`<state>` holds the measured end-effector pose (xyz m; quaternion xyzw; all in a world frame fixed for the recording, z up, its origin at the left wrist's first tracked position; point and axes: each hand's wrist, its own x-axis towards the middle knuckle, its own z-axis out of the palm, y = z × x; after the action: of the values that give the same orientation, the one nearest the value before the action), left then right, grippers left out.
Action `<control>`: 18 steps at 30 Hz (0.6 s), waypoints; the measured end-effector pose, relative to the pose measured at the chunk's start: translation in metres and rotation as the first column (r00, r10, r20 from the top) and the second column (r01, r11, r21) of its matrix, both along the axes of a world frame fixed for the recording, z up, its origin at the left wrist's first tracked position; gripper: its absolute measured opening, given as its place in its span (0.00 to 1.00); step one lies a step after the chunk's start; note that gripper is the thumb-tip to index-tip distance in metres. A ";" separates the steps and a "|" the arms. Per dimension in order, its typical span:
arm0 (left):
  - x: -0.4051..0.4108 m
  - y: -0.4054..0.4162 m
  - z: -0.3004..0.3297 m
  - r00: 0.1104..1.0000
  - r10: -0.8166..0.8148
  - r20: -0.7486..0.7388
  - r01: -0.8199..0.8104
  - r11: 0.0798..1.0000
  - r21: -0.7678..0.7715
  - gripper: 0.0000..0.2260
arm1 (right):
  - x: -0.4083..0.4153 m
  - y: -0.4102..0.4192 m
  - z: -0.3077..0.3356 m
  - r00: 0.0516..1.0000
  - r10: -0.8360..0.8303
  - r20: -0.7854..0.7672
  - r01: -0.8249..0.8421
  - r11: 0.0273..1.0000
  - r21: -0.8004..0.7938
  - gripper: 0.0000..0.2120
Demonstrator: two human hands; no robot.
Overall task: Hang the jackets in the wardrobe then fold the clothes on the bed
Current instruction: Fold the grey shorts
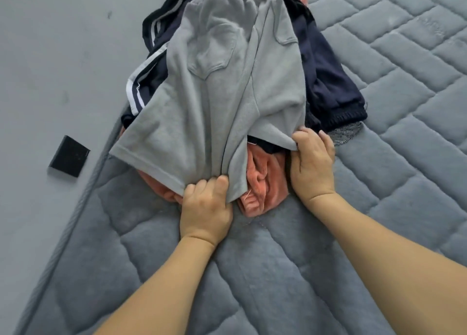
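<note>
1. Grey shorts (222,87) lie atop the clothes pile (328,82) on the bed (278,271).
2. Left hand (206,208) pinches one hem corner in a closed grip.
3. Right hand (312,163) grips the other corner.

A grey quilted bed (290,271), stitched in a pattern of slanted rectangles, fills most of the view, with a corded edge running along its left side. A pile of clothes sits on it toward the far end: a salmon-pink garment (262,183) lies directly on the quilting at the near side of the pile, and a navy garment (331,87) spreads onto the bed at the right, its ribbed hem touching the surface. To the left of the bed is a plain grey floor (50,56), where a small black square object (68,156) lies just beside the bed's edge.
</note>
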<state>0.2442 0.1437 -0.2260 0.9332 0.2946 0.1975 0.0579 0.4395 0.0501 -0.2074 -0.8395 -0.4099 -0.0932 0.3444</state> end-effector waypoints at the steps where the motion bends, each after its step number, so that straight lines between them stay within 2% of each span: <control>1: -0.001 0.000 0.001 1.000 -0.002 0.015 0.002 1.000 -0.001 0.12 | -0.007 -0.008 0.008 0.998 0.027 -0.059 -0.024 0.998 0.053 0.07; 3: -0.002 -0.001 0.009 1.000 0.000 0.010 0.000 1.000 -0.010 0.13 | -0.029 -0.029 0.032 0.975 0.101 -0.197 -0.074 0.987 0.139 0.09; 5: -0.005 -0.007 0.023 0.993 0.025 -0.112 -0.031 0.998 -0.053 0.14 | -0.054 -0.059 0.057 0.959 0.126 -0.254 -0.096 0.987 0.126 0.13; 7: -0.010 -0.025 0.036 0.950 0.046 -0.309 -0.108 0.977 -0.184 0.18 | -0.071 -0.099 0.073 0.971 0.105 -0.215 -0.116 0.992 -0.040 0.14; 9: -0.024 -0.058 0.045 0.880 -0.022 -0.474 -0.162 0.925 -0.344 0.21 | -0.085 -0.148 0.086 0.979 0.139 -0.150 -0.172 0.956 -0.236 0.11; 12: -0.055 -0.137 0.070 0.781 -0.208 -0.589 -0.222 0.789 -0.572 0.27 | -0.107 -0.243 0.108 0.985 0.167 -0.043 -0.168 0.878 -0.449 0.04; 13: -0.064 -0.171 0.078 0.742 -0.279 -0.609 -0.243 0.735 -0.633 0.28 | -0.113 -0.277 0.115 0.988 0.156 0.009 -0.128 0.843 -0.523 0.06; 14: -0.072 -0.207 0.087 0.706 -0.352 -0.615 -0.258 0.681 -0.686 0.27 | -0.119 -0.314 0.119 0.986 0.156 0.056 -0.088 0.782 -0.617 0.09; 15: -0.078 -0.247 0.095 0.670 -0.431 -0.605 -0.264 0.623 -0.736 0.25 | -0.126 -0.351 0.127 0.991 0.137 -0.006 -0.092 0.636 -0.767 0.08; 16: -0.084 -0.291 0.105 0.628 -0.515 -0.584 -0.269 0.561 -0.783 0.24 | -0.133 -0.389 0.133 0.991 0.080 -0.110 -0.134 0.436 -0.890 0.04; 17: -0.089 -0.336 0.116 0.560 -0.604 -0.568 -0.273 0.512 -0.814 0.23 | -0.140 -0.428 0.138 0.974 -0.028 -0.224 -0.214 0.200 -0.956 0.05; 18: -0.094 -0.379 0.128 0.463 -0.693 -0.552 -0.288 0.471 -0.834 0.22 | -0.146 -0.464 0.143 0.948 -0.118 -0.297 -0.298 0.010 -0.955 0.09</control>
<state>0.1506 -0.2357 -0.0982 0.7646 0.1966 -0.4798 0.3829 0.2934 -0.4143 -0.0648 -0.8119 -0.3535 0.3692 -0.2820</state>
